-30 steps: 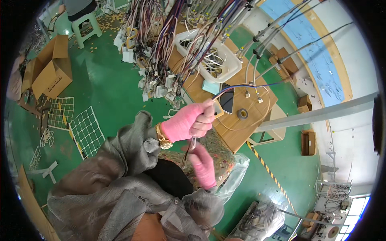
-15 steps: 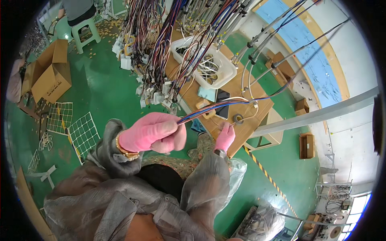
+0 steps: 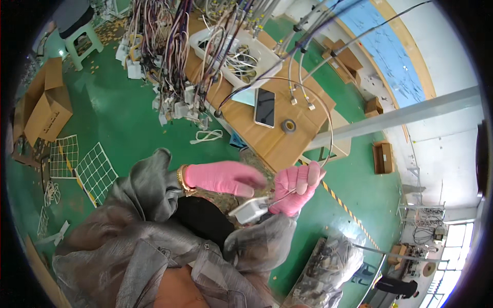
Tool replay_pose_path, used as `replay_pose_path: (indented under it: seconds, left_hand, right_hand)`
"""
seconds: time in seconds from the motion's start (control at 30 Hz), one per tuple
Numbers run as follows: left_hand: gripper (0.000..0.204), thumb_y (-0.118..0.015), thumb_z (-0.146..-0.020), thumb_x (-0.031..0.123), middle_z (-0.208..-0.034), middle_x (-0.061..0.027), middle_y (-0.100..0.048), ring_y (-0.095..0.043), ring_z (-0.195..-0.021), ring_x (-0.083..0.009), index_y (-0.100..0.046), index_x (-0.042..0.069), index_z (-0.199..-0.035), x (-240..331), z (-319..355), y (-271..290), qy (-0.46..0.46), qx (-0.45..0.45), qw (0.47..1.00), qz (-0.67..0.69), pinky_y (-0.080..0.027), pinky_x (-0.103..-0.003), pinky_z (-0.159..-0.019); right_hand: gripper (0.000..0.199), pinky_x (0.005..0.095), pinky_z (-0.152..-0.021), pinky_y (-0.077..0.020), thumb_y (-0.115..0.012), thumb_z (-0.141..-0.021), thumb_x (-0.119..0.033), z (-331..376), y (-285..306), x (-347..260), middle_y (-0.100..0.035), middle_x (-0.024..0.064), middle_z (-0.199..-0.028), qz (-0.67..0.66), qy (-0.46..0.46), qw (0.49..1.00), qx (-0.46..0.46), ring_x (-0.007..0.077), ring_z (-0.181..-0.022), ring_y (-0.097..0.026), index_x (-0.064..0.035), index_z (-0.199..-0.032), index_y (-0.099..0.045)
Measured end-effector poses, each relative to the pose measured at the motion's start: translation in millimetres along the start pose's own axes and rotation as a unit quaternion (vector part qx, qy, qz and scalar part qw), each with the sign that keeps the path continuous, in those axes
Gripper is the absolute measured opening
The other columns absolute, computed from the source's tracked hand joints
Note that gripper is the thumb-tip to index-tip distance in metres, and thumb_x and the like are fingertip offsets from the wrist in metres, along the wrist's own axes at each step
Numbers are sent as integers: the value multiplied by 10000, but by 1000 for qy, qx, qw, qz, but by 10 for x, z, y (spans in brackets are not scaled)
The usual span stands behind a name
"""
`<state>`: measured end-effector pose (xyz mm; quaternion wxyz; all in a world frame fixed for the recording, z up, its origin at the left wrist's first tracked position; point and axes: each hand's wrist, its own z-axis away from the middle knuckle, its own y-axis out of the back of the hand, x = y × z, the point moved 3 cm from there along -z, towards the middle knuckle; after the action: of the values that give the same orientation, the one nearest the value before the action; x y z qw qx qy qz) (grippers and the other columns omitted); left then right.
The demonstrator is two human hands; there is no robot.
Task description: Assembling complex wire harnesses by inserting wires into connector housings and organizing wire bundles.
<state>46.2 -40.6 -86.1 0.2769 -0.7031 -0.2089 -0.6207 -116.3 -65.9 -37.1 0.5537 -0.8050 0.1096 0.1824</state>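
Observation:
My right hand (image 3: 295, 190), in a pink glove, is closed on a thin cable (image 3: 331, 131). The cable arcs up from the fist towards the hanging wires. Just below and left of this fist hangs a white box-shaped connector (image 3: 250, 210), joined to the cable's short end. My left hand (image 3: 223, 178), also gloved in pink, has its fingers stretched out towards the right hand, slightly smeared by motion. It appears to hold nothing and is apart from the connector, just above it.
A wooden table (image 3: 277, 149) bears a phone (image 3: 265, 108), a tape roll (image 3: 288, 126) and a white bin (image 3: 277, 69) of cables. Wire bundles (image 3: 174, 66) with white connectors hang left of it. A grey metal bar (image 3: 400, 119) crosses at right. Cardboard boxes (image 3: 54, 110) stand on the green floor.
My left hand has let go of the bundle of coloured wires. My right hand has come back from the table edge, now gripping the cable with the white connector. The view has shifted.

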Motion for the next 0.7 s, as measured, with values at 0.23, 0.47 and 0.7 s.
replay_pose_path:
  seconds: [0.23,0.47,0.7]
  left_hand:
    - [522,-727,-836,309,-1102,-23,-576,-520,-1007,-92,-497,27,-1210,-403,-151,-465,77,-117,955,261,-439,-273,-880]
    - [347,-743,-812,191,-965,-3,-637,-559,-865,-66,-631,20,-1093,-103,-54,-435,104,36,983,145,-468,-244,-734]
    - [295,-719,-845,263,-874,-29,-663,-593,-783,-99,-669,35,-1025,-2,-22,-330,95,159,977,-101,-482,-267,-695]
  right_hand:
    - [387,251,-447,-223,-350,-1045,-326,-14,76,-2,-246,-67,-449,-122,-1,992,-19,87,-418,-193,-175,-689,-358]
    - [389,232,-589,-392,-481,-997,-383,479,91,-74,-523,32,-784,492,-37,856,156,101,-629,-473,-43,-1169,-555]
    - [226,253,-800,-442,-485,-966,-126,794,244,68,-610,31,-920,513,-64,836,185,117,-862,-554,31,-1012,-641]
